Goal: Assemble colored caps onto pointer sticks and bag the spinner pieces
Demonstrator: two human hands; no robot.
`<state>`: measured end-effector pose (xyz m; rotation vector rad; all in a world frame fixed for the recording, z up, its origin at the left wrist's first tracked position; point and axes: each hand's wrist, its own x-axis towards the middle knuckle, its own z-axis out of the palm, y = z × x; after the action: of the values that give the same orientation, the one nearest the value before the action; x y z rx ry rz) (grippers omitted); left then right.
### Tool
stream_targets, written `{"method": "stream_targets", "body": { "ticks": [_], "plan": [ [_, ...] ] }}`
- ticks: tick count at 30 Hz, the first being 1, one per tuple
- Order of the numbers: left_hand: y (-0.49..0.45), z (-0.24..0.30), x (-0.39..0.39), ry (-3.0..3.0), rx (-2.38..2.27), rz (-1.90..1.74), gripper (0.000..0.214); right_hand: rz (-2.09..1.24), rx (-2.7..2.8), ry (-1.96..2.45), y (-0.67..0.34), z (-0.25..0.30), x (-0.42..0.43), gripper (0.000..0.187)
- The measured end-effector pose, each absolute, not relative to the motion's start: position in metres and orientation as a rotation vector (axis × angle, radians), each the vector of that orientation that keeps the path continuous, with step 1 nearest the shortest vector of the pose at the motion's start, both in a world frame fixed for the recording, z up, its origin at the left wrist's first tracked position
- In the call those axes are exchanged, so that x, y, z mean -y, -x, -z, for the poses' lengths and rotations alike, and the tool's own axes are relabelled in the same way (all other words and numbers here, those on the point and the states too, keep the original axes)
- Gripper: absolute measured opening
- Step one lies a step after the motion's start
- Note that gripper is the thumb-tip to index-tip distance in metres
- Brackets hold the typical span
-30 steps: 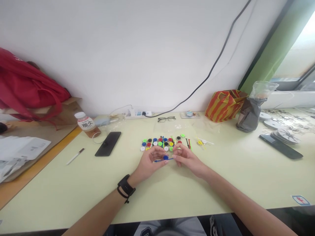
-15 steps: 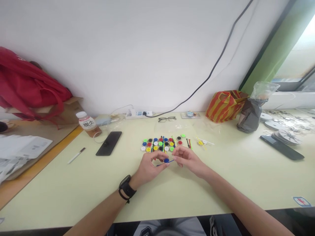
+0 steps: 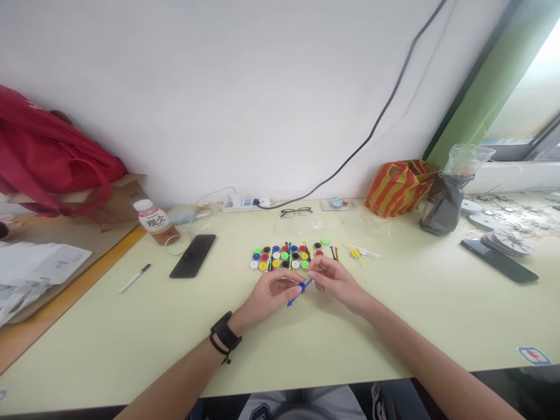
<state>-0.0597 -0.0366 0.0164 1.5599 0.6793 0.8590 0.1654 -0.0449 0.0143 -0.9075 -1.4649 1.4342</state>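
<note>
My left hand (image 3: 268,294) and my right hand (image 3: 335,282) meet over the pale yellow table (image 3: 131,344), fingers pinched together. Between them is a small blue disc on a thin blue stick (image 3: 299,290); the stick slants down to the left. The left fingertips pinch the disc, the right fingertips hold the stick's upper end. Just beyond the hands lies a cluster of several small coloured discs (image 3: 284,256) in rows, with several loose coloured sticks (image 3: 335,254) at its right.
A black phone (image 3: 192,255), a white pen (image 3: 135,278) and a bottle (image 3: 153,220) lie to the left. Glasses (image 3: 296,212) and a power strip (image 3: 245,203) sit at the back, a striped bag (image 3: 400,186) and a second phone (image 3: 499,261) to the right.
The blue stick has turned from nearly level to a steep slant, its free end swinging down towards me. Both hands have shifted slightly closer to me.
</note>
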Motion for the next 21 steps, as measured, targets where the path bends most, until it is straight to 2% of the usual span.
{"method": "stream_targets", "body": {
  "ticks": [4, 9, 11, 15, 17, 19, 20, 21],
  "plan": [
    [0.062, -0.012, 0.032, -1.460, -0.680, -0.851, 0.028, -1.267, 1.520, 0.977, -0.166, -0.007, 0.044, 0.029],
    [0.064, 0.001, 0.023, -1.331, -0.744, -0.935, 0.031, -0.879, 1.764, 1.014, -0.171, 0.004, 0.046, 0.040],
    [0.065, 0.003, 0.021, -1.312, -0.763, -0.941, 0.032, -0.868, 1.812, 0.990, -0.171, 0.005, 0.048, 0.051],
    [0.066, 0.002, 0.021, -1.306, -0.794, -0.956, 0.032, -0.928, 1.716, 0.935, -0.167, 0.004, 0.053, 0.085],
    [0.065, 0.001, 0.021, -1.305, -0.799, -0.960, 0.032, -0.936, 1.681, 0.928, -0.165, 0.003, 0.054, 0.095],
    [0.065, 0.000, 0.021, -1.305, -0.799, -0.961, 0.033, -0.953, 1.686, 0.937, -0.165, 0.001, 0.055, 0.088],
    [0.065, 0.000, 0.021, -1.306, -0.799, -0.962, 0.033, -0.971, 1.705, 0.944, -0.166, -0.001, 0.055, 0.073],
    [0.065, 0.000, 0.021, -1.308, -0.801, -0.966, 0.033, -1.004, 1.738, 0.947, -0.168, -0.003, 0.054, 0.050]
  ]
}}
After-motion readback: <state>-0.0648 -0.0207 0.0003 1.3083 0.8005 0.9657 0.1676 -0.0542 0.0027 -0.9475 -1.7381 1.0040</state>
